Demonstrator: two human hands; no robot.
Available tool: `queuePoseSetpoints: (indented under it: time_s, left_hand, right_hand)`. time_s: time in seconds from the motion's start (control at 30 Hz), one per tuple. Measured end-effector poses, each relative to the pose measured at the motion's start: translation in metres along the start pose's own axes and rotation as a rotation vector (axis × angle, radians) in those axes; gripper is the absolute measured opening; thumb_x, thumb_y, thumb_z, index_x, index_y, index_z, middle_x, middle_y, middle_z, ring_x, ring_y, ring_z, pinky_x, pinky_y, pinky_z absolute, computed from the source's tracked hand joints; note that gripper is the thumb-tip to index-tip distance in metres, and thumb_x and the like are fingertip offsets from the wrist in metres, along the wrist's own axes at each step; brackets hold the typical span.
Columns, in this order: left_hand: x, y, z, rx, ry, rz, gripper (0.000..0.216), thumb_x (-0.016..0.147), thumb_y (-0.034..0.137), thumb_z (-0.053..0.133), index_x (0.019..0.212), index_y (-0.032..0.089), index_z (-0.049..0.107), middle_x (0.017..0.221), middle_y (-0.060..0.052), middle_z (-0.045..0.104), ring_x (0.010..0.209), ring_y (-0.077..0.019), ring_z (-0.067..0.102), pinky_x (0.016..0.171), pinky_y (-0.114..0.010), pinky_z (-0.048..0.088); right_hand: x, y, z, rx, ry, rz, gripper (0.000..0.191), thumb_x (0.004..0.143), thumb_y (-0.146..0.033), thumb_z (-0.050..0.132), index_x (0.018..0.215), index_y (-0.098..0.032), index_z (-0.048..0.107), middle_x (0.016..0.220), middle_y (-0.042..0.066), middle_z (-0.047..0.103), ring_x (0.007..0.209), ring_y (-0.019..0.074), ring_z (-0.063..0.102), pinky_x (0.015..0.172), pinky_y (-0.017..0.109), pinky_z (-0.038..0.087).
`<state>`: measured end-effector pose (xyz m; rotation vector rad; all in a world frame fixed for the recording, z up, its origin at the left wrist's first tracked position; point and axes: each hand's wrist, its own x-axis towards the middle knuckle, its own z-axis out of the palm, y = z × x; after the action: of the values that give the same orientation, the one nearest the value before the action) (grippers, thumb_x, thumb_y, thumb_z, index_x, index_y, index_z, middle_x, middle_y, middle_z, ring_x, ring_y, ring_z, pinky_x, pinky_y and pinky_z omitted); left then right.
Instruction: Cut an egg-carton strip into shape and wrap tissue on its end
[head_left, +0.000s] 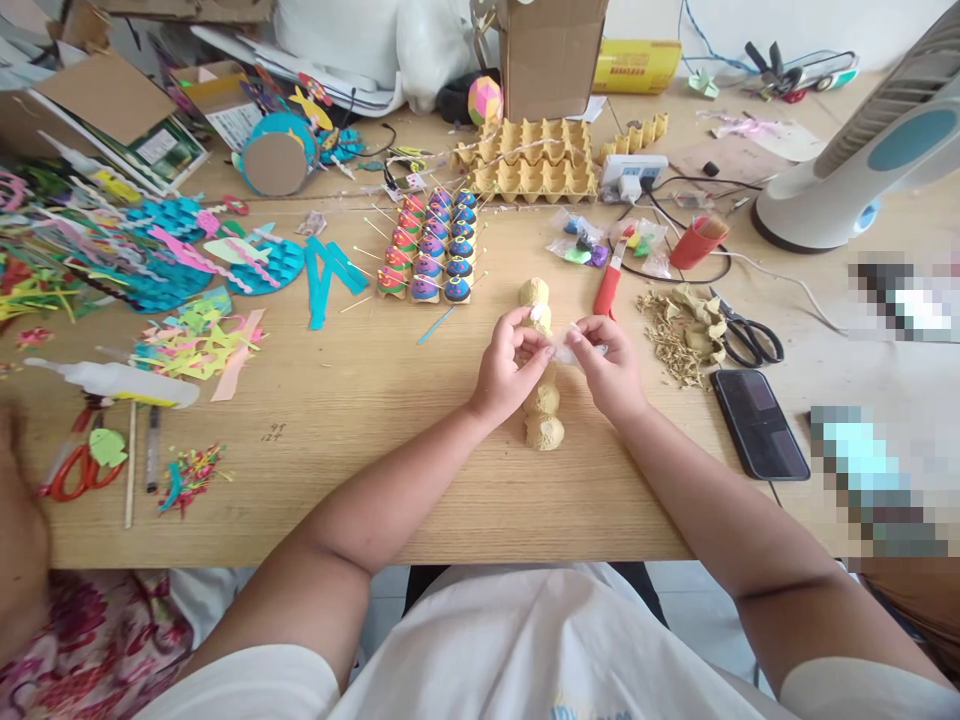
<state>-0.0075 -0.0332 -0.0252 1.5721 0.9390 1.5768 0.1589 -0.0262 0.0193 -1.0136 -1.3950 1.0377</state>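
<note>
My left hand (507, 367) and my right hand (609, 365) meet over a row of cut egg-carton cups (543, 415) lying on the wooden table (390, 470). Both hands pinch a small clear, whitish piece (568, 348) stretched between the fingertips; I cannot make out what it is. The fingers of both hands are closed in a pinch. A red-handled craft knife (609, 285) lies just beyond my right hand.
Painted egg-carton cups on sticks (435, 255), plain egg trays (534, 160), carton scraps (675, 335), black scissors (746, 340), a phone (759, 424), a fan (862, 160), a glue bottle (112, 380), red scissors (75, 470). Another person's arm (19, 540) at the left edge.
</note>
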Motion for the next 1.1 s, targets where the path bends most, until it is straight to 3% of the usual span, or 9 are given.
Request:
queuePoseSetpoints:
  time_s: [0.33, 0.53, 0.7, 0.83, 1.0, 1.1]
  left_hand:
    - [0.001, 0.005, -0.002, 0.092, 0.004, 0.085, 0.035, 0.102, 0.027, 0.072, 0.129, 0.028, 0.049, 0.086, 0.004, 0.069, 0.077, -0.0118, 0.070, 0.074, -0.025, 0.057]
    - [0.001, 0.003, -0.001, 0.047, 0.010, 0.110, 0.042, 0.105, 0.036, 0.070, 0.139, 0.027, 0.048, 0.099, -0.001, 0.075, 0.088, -0.0135, 0.074, 0.081, -0.027, 0.060]
    - [0.001, 0.003, -0.001, 0.052, 0.024, 0.102, 0.035, 0.105, 0.037, 0.071, 0.134, 0.027, 0.054, 0.091, 0.001, 0.076, 0.082, -0.0132, 0.074, 0.077, -0.026, 0.059]
    - [0.001, 0.005, -0.002, 0.020, 0.050, 0.051, 0.036, 0.103, 0.047, 0.073, 0.129, 0.026, 0.059, 0.096, -0.002, 0.078, 0.083, -0.0139, 0.075, 0.078, -0.026, 0.060]
    - [0.005, 0.008, -0.005, 0.079, 0.123, -0.055, 0.040, 0.099, 0.063, 0.072, 0.106, 0.023, 0.071, 0.097, -0.004, 0.076, 0.086, -0.0140, 0.070, 0.079, -0.026, 0.056]
    - [0.007, 0.007, -0.007, 0.038, 0.152, -0.112, 0.046, 0.095, 0.068, 0.076, 0.104, 0.023, 0.073, 0.095, -0.003, 0.076, 0.084, -0.0135, 0.068, 0.076, -0.025, 0.054]
  right_hand:
    - [0.002, 0.000, -0.003, -0.023, -0.036, -0.042, 0.052, 0.086, -0.077, 0.081, 0.084, -0.026, 0.068, 0.079, 0.000, 0.061, 0.073, 0.0166, 0.049, 0.071, 0.033, 0.044]
    - [0.003, 0.002, -0.002, -0.040, -0.066, -0.039, 0.056, 0.083, -0.080, 0.081, 0.082, -0.025, 0.068, 0.079, -0.001, 0.063, 0.071, 0.0152, 0.049, 0.070, 0.033, 0.046]
    - [0.001, 0.002, 0.001, -0.042, -0.114, -0.006, 0.059, 0.082, -0.083, 0.079, 0.083, -0.025, 0.067, 0.076, -0.001, 0.062, 0.069, 0.0146, 0.049, 0.067, 0.032, 0.047]
    - [0.004, 0.002, -0.003, -0.077, -0.098, -0.012, 0.059, 0.082, -0.083, 0.079, 0.083, -0.025, 0.067, 0.078, -0.001, 0.063, 0.070, 0.0148, 0.051, 0.069, 0.032, 0.048]
    - [0.018, 0.006, -0.021, -0.282, 0.036, -0.050, 0.036, 0.088, -0.058, 0.080, 0.085, -0.024, 0.069, 0.081, 0.001, 0.067, 0.076, 0.0168, 0.058, 0.076, 0.034, 0.051]
    - [0.030, 0.011, -0.037, -0.455, 0.167, -0.028, 0.019, 0.086, -0.042, 0.077, 0.087, -0.023, 0.071, 0.079, 0.001, 0.068, 0.076, 0.0177, 0.060, 0.076, 0.035, 0.049]
